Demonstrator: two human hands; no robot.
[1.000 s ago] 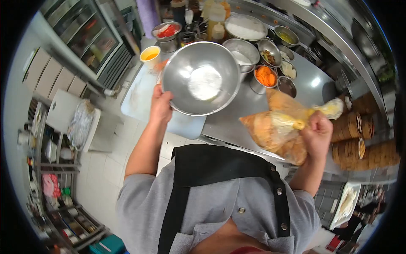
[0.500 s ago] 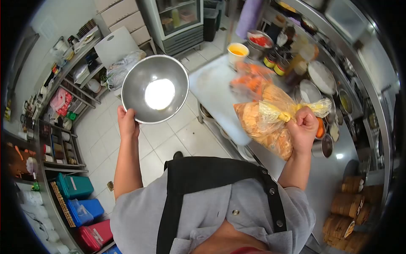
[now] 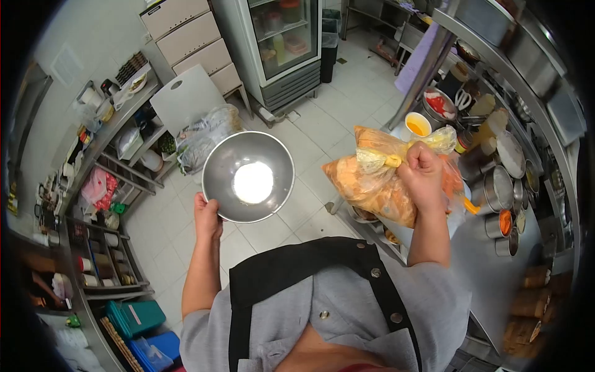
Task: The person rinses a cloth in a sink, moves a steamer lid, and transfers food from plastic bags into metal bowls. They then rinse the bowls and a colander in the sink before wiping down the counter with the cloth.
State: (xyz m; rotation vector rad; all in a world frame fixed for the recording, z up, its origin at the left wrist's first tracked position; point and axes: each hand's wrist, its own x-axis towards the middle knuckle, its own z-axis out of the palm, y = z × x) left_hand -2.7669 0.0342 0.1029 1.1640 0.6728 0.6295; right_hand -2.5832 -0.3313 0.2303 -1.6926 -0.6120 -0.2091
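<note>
My left hand [image 3: 208, 217] grips the lower left rim of a steel mixing bowl [image 3: 223, 180], thumb on the inside edge. The bowl hangs over the floor, tipped so its shiny inside faces me, and nothing shows in it but a bright reflection. My right hand [image 3: 424, 177] is closed in a fist around the yellow knotted neck of plastic bags [image 3: 378, 192] packed with orange-yellow chunks whose kind I cannot make out. These bags hang in front of the metal counter and hide most of the white cutting board [image 3: 396, 231].
On the right, the steel counter [image 3: 489, 266] carries several metal pots [image 3: 498, 189], a white tub of yellow liquid [image 3: 416, 126] and stacked bamboo steamers [image 3: 527, 310]. A glass-door fridge [image 3: 282, 53] stands ahead. Shelving lines the left, with a teal bin [image 3: 133, 316] below.
The view has turned to the right. The bags have swung from above the cutting board to nearer the counter's edge. The bowl stays in my left hand, now lower in view.
</note>
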